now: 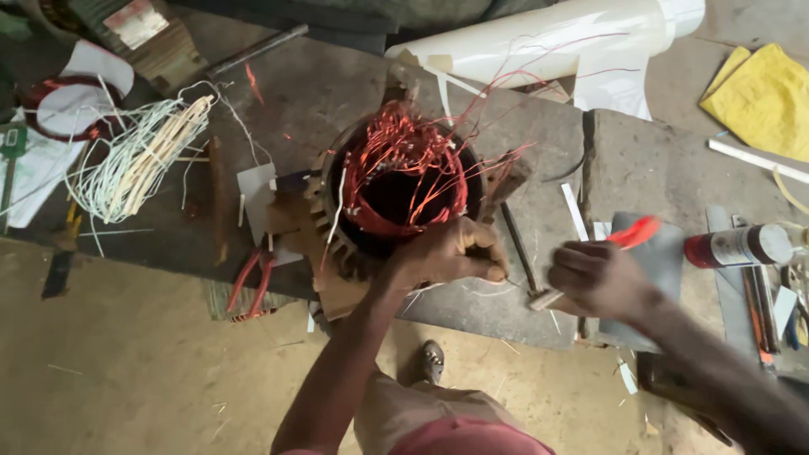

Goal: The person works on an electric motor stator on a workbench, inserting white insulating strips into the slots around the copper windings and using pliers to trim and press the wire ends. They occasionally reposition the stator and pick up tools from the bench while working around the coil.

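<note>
Your left hand (447, 253) rests on the near rim of the motor stator (404, 181), its grip curled narrow against the housing with the fingertips pinched together at the right end of the knuckles; you cannot tell whether anything thin sits between them. The stator stands upright on the dark surface (640, 160), just beyond that hand, its bore open toward you and ringed with red copper windings (396, 160) whose loose strands spring up and out to the far right.

Your right hand (598, 278) is just to the right of the left one, apart from it, its grip closed around a tool with a red handle (636, 232) that sticks out beyond the knuckles. A pale metal tip (543, 299) shows at the left side of that fist, pointing toward your left hand.

Well left of your left grip lie red-handled pliers (253, 282) at the surface edge, and farther left a bundle of white strips (139, 160). Right of your right grip lies a spray can (737, 246) on its side. Beyond it sits a yellow cloth (763, 97), and a white paper roll (556, 38) lies beyond the stator.
</note>
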Demonstrator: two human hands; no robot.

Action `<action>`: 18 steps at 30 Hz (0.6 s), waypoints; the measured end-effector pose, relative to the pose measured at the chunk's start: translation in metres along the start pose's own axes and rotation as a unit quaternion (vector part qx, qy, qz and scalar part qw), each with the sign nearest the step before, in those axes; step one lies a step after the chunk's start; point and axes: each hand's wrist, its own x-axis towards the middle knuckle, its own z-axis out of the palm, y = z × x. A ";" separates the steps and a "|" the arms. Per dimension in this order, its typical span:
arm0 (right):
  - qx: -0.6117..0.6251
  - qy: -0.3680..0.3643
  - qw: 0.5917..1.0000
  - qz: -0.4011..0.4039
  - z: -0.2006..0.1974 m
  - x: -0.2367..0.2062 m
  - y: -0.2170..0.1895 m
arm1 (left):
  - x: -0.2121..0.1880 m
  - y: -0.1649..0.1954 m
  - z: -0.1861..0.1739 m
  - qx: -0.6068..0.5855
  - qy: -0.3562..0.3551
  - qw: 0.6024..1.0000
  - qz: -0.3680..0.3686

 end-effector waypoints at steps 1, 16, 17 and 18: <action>-0.060 0.004 0.997 -0.048 -0.020 -0.002 0.005 | 0.000 0.000 -0.001 0.029 0.010 0.999 0.010; -0.896 0.070 0.029 -0.437 -0.063 0.076 0.022 | 0.008 0.005 0.004 -0.020 0.026 0.998 -0.061; -0.901 0.068 0.077 -0.422 -0.060 0.077 0.025 | 0.008 0.005 0.004 -0.021 0.025 0.998 -0.057; -0.903 0.065 0.123 -0.407 -0.053 0.078 0.030 | 0.008 0.005 0.004 -0.022 0.022 0.998 -0.052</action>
